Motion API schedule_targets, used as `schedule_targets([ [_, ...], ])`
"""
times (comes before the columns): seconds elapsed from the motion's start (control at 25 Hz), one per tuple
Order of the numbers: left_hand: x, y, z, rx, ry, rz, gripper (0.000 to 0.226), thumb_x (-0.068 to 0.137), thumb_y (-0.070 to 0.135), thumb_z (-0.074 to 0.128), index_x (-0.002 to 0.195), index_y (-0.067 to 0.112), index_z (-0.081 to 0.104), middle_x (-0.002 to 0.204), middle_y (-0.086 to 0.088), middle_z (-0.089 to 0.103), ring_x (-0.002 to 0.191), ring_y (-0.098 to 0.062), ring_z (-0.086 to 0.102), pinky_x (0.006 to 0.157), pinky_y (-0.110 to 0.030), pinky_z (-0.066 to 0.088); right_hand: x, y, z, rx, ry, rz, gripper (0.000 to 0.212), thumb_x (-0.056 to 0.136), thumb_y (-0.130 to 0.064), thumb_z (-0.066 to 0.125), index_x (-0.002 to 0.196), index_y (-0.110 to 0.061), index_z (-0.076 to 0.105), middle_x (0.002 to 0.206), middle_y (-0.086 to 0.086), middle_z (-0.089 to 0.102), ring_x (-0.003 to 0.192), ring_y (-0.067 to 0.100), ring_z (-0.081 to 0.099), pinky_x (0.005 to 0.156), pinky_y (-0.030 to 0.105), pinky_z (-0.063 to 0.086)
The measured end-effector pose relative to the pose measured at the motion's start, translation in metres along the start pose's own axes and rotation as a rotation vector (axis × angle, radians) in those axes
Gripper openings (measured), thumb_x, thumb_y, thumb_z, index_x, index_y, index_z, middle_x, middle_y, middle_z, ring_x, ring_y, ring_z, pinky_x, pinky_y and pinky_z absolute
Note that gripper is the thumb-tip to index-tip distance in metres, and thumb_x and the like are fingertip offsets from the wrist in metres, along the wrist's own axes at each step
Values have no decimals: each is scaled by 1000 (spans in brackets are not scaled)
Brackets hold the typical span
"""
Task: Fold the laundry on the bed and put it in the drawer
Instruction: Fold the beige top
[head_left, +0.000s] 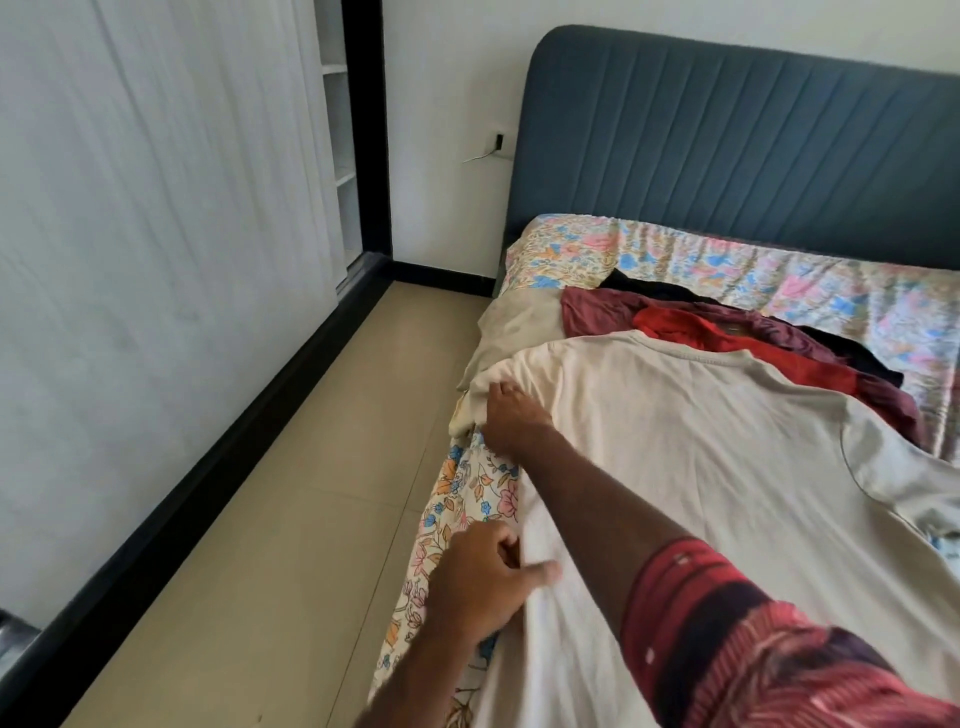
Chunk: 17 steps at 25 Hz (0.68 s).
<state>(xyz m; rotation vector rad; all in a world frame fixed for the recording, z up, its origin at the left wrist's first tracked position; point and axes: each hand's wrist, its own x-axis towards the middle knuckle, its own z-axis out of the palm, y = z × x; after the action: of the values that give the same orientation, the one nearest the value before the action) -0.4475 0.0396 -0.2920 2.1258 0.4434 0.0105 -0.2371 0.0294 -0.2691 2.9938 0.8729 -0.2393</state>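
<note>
Two bare hands and forearms in view — left hand (475, 587) with no sleeve showing, right hand (511, 415) on an arm bare to the elbow, then a short sleeve (727, 639) in red patterned fabric with dark bands, thin pale stripes, small white marks — no rings, watch or bracelets visible.

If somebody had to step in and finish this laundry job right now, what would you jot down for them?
Left hand: pinching the near side edge of the cream T-shirt.
Right hand: gripping the same edge farther up, near the sleeve.
The shirt lies spread flat on the bed, not yet folded. Behind it a heap waits: maroon garment, red garment, something black, a beige piece.
Nothing looks folded; no drawer in view. Everything remains: fold and store.
</note>
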Motion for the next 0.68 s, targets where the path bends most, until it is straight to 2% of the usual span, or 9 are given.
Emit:
schedule_targets([
  [0.12,-16,10,10,197,50,100,28,84,45,69,89,23,53,81,10,57,75,-10,57,65,-27,42,-1,-2,5,-38,98,54,38,105,-16,44,141,-7,52,142,14,56,131,32,54,106,43,46],
  [0.24,-22,14,22,103,106,177,27,90,36,60,114,25,58,104,11,64,99,-14,62,87,-31,50,-6,10,-20,230,209,59,32,105,-19,45,127,-8,66,124,13,66,112,30,63,95,39,49],
  [0.32,-22,23,29,-42,81,183,28,87,32,61,114,24,60,103,10,66,98,-13,63,90,-32,54,-11,34,-40,712,236,125,28,103,-12,51,118,-1,72,114,16,71,93,19,70,86,29,54],
  [0.4,-22,40,39,-114,67,215,27,90,27,63,116,23,63,106,10,67,101,-9,63,94,-28,53,-23,68,-50,1439,319,240,30,107,-13,48,116,6,69,104,21,72,73,15,71,71,27,59],
  [0.44,-22,53,47,-129,57,247,26,91,25,65,117,23,64,107,11,67,101,-7,63,95,-25,52,-31,96,-51,1704,393,308,32,108,-18,47,116,6,67,104,24,71,75,21,72,74,34,62],
  [0.52,-20,71,60,-99,60,331,25,91,25,65,116,23,66,106,10,67,98,-8,62,92,-25,52,-43,148,-41,1974,488,419,36,108,-25,50,120,5,65,111,26,71,91,34,72,86,52,60],
  [0.56,-19,79,71,-42,37,365,25,91,26,63,116,24,65,106,9,67,99,-10,62,92,-28,52,-51,176,-34,1926,537,541,40,107,-30,53,123,6,63,115,26,70,98,37,71,90,56,58],
  [0.6,-20,85,83,40,6,376,26,90,26,61,116,25,63,109,8,66,102,-14,62,93,-31,52,-59,203,-23,1730,553,697,45,105,-35,54,123,6,62,118,26,69,105,39,69,94,55,57],
  [0.68,-27,88,100,222,-5,397,24,88,30,66,111,27,61,109,8,65,101,-17,65,89,-34,54,-77,243,-4,1146,480,926,54,104,-44,50,120,4,65,119,26,68,114,42,64,97,47,54],
])
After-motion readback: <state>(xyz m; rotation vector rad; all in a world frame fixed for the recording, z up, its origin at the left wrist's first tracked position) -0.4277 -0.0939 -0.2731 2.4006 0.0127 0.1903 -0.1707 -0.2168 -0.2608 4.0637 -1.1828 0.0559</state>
